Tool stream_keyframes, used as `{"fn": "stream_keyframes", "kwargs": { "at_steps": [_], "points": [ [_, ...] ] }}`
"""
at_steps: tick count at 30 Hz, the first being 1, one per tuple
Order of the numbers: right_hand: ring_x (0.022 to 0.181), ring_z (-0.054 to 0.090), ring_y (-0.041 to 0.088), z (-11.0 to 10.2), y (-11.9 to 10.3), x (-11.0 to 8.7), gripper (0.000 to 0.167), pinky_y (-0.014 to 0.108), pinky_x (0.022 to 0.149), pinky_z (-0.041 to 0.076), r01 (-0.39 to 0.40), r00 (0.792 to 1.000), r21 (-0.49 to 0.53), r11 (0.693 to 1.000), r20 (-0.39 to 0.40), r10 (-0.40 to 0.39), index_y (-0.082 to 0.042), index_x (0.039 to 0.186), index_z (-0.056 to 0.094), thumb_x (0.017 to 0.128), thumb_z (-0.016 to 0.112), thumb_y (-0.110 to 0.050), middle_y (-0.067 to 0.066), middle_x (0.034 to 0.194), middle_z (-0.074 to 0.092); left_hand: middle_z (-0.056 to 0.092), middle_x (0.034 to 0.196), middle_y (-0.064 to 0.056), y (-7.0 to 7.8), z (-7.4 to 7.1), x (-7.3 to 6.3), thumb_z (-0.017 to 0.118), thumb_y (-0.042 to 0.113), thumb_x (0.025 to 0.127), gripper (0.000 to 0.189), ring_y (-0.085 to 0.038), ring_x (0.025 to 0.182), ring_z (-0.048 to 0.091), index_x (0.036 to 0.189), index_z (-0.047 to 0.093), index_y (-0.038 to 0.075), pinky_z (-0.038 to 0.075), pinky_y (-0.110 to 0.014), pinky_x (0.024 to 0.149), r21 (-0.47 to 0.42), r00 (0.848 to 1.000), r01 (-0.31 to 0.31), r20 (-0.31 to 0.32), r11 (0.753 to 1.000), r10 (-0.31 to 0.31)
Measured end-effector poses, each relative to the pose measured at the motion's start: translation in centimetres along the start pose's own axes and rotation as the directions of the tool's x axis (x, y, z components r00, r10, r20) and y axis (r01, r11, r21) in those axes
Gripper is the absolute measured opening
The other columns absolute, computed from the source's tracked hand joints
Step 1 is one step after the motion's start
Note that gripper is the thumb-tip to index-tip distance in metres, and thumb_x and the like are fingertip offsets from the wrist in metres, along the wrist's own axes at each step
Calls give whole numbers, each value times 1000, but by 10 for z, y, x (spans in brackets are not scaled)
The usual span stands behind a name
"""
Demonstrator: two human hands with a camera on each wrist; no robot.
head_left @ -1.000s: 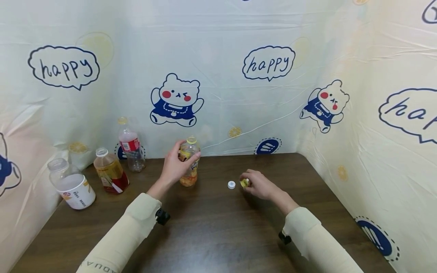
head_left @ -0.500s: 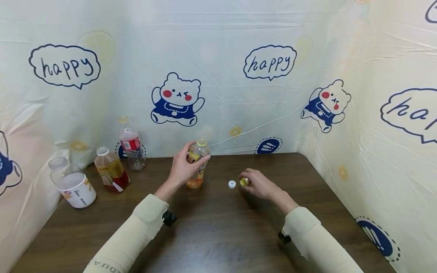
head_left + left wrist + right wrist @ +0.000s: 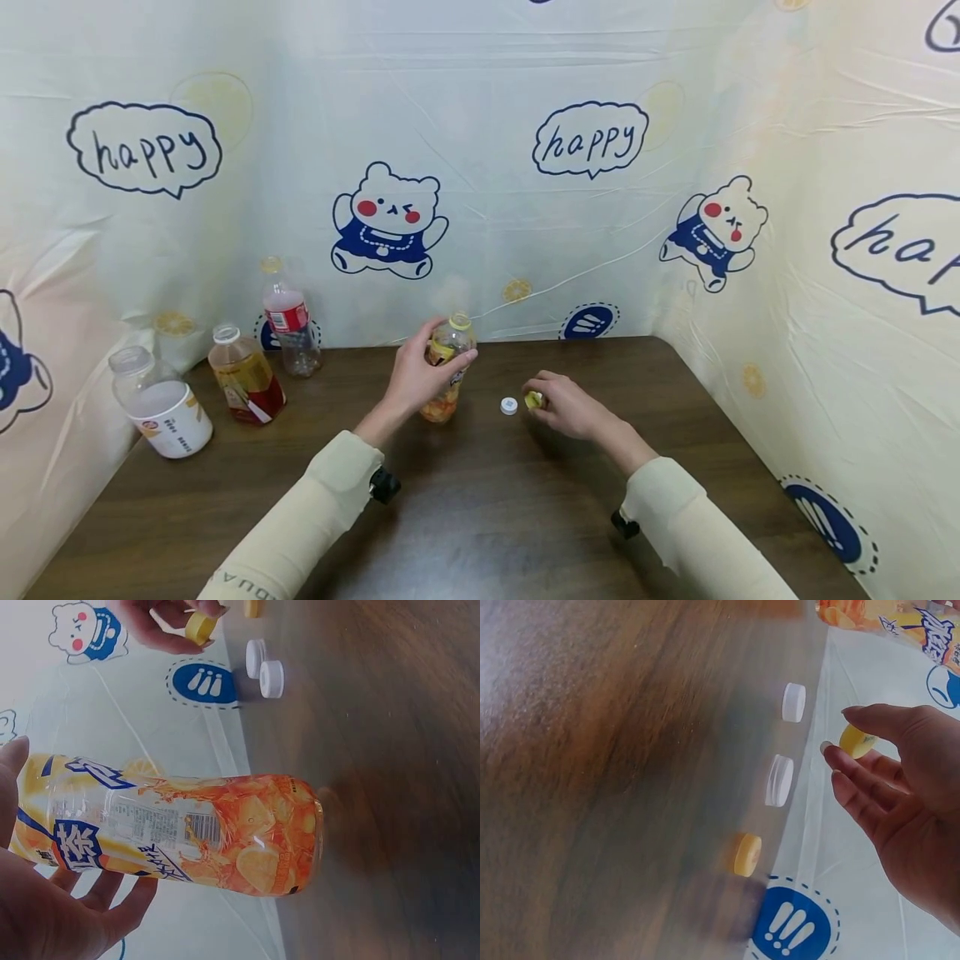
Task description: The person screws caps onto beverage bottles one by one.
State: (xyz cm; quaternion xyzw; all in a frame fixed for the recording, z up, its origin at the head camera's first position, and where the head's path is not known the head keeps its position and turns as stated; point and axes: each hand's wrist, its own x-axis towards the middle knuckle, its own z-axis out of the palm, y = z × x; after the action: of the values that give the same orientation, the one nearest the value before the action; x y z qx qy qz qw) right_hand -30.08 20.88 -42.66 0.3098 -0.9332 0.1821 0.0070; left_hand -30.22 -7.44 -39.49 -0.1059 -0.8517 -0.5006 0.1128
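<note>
A clear plastic drink bottle [image 3: 441, 408] with a yellow and orange label is in my left hand [image 3: 412, 379], gripped round its upper half. A yellow ring shows at the bottle's neck, and its base is close over the table. To the right, my right hand [image 3: 572, 407] pinches a yellow bottle cap [image 3: 857, 741] between thumb and fingers. Below that hand in the right wrist view, a white cap [image 3: 794, 703], a second white cap [image 3: 780, 781] and an orange-yellow cap [image 3: 748, 855] lie in a row on the table.
On the left of the brown table [image 3: 480, 517] stand a clear jar with a white label [image 3: 168, 425], a bottle with an amber and red label [image 3: 247, 379], and a clear bottle with a red label [image 3: 288, 318]. A printed sheet [image 3: 480, 125] hangs behind.
My left hand has carried the bottle rightward and slightly nearer, towards the right hand. The right hand keeps the yellow cap in almost the same place.
</note>
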Motion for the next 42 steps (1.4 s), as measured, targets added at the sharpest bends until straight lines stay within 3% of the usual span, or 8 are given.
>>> {"fn": "stream_keyframes", "kwargs": {
  "at_steps": [6, 19, 28, 36, 42],
  "points": [
    [93, 66, 25, 0, -3, 1, 29, 36, 82, 58, 52, 999, -4, 999, -16, -52, -3, 119, 69, 91, 75, -5, 10, 113, 66, 58, 137, -8, 3, 3, -2, 78, 57, 85, 80, -28, 120, 60, 150, 46, 23, 54, -52, 97, -14, 1000, 5, 22, 1000, -5],
    [89, 65, 19, -11, -10, 3, 28, 29, 77, 57, 76, 996, 58, 995, -59, -73, -5, 120, 67, 93, 74, -4, 8, 111, 65, 58, 138, -6, 5, 9, -6, 78, 57, 85, 78, -26, 120, 60, 150, 46, 26, 54, -51, 97, -7, 999, -29, 41, 1000, 30],
    [81, 63, 21, -25, -14, 6, 25, 28, 72, 57, 133, 984, 57, 989, -124, -126, -4, 115, 67, 91, 74, -2, 8, 102, 64, 59, 136, -6, 6, 12, -8, 78, 56, 86, 74, -26, 118, 61, 147, 47, 29, 55, -50, 96, -20, 999, -31, 42, 999, 32],
    [78, 59, 11, -40, -15, 6, 27, 32, 71, 57, 119, 985, 81, 990, -138, -107, -5, 117, 67, 91, 76, -4, 6, 104, 64, 62, 130, -2, 8, 15, -9, 79, 55, 85, 71, -23, 115, 61, 144, 51, 29, 54, -48, 95, 4, 997, -73, 34, 997, 73],
    [79, 61, 12, -54, -18, 6, 29, 32, 71, 57, 146, 975, 107, 983, -186, -125, -4, 116, 67, 89, 78, -4, 6, 100, 65, 63, 127, -3, 8, 17, -11, 80, 53, 85, 68, -22, 112, 63, 142, 52, 28, 55, -47, 94, -9, 995, -92, 30, 996, 92]
  ]
}}
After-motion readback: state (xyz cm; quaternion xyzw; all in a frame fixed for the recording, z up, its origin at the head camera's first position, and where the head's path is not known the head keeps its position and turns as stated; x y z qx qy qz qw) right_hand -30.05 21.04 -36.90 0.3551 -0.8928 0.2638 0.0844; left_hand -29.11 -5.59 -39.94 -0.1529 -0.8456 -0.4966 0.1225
